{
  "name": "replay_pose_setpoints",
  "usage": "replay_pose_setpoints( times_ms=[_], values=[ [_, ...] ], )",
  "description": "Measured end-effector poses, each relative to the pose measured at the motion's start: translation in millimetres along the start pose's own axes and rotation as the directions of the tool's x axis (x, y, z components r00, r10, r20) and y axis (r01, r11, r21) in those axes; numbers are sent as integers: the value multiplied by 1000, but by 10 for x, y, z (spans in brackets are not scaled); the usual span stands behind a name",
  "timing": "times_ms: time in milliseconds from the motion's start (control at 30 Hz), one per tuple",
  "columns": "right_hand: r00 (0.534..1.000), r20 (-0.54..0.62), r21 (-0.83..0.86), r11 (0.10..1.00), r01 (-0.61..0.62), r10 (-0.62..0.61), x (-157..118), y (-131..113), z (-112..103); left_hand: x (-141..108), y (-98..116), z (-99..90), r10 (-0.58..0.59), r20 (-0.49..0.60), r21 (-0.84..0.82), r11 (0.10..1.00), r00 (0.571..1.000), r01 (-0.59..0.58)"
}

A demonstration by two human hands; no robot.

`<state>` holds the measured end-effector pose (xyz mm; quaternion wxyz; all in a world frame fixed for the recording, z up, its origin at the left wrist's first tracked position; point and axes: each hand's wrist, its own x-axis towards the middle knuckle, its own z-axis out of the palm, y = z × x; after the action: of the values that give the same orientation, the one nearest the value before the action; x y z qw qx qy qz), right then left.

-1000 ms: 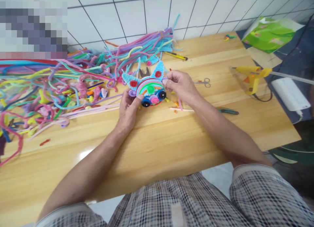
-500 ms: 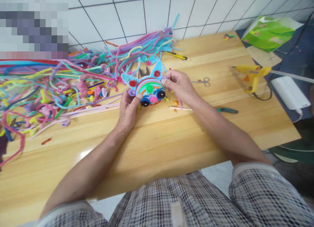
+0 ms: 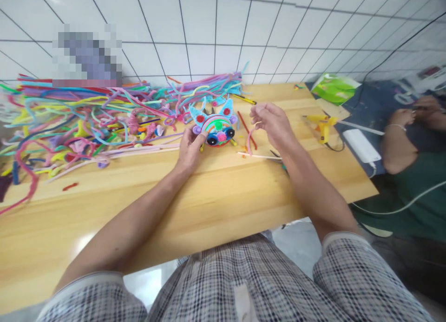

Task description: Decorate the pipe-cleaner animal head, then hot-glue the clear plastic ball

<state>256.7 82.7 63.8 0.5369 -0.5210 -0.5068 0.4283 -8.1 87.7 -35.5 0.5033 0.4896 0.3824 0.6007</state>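
On the table, a pipe-cleaner animal face [image 3: 218,125] has blue pointed ears with red centres, a striped forehead, black round eyes and a pink nose. My left hand [image 3: 191,147] grips its left edge, thumb on the front. My right hand [image 3: 273,122] is off to the right of the face, over the table. Its fingers are loosely bent and apart, and I see nothing held in them. A red pipe cleaner [image 3: 247,129] and a curved pink one [image 3: 249,141] lie between the face and my right hand.
Tangled pipe cleaners [image 3: 104,113] spread over the left and back. A yellow glue gun [image 3: 322,127] lies at the right, near a white power box [image 3: 361,145] and green packet [image 3: 334,88]. A yellow cutter knife [image 3: 245,99] lies behind. Another person's arm [image 3: 400,141] shows at the right.
My right hand has let go of the face's right edge and moved away to the right. My left hand still holds the face. The view has swung right, bringing another person into sight.
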Motion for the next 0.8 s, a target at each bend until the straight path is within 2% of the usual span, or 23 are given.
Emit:
replay_pose_setpoints(
  times_ms=[167, 267, 400, 567, 800],
  values=[
    [1000, 15, 70, 997, -7, 6, -388, -107, 1, 14, -11, 24, 42, -75, -16, 999, 996, -43],
    [999, -50, 73, 997, -9, 13, -556, -29, 16, 20, -5, 17, 62, -168, 5, 998, 984, -62],
    [983, -174, -23, 998, 54, -57, -648, 161, 23, 54, -21, -17, 109, -250, 25, 994, 962, -106],
    [955, -250, -104, 985, 139, -161, -697, 368, 8, 97, -65, -11, 152, -250, 19, 988, 956, -152],
    [938, -275, -217, 964, 153, -211, -765, 526, -106, 170, -139, -58, 205, -231, 28, 979, 951, -204]
  ],
)
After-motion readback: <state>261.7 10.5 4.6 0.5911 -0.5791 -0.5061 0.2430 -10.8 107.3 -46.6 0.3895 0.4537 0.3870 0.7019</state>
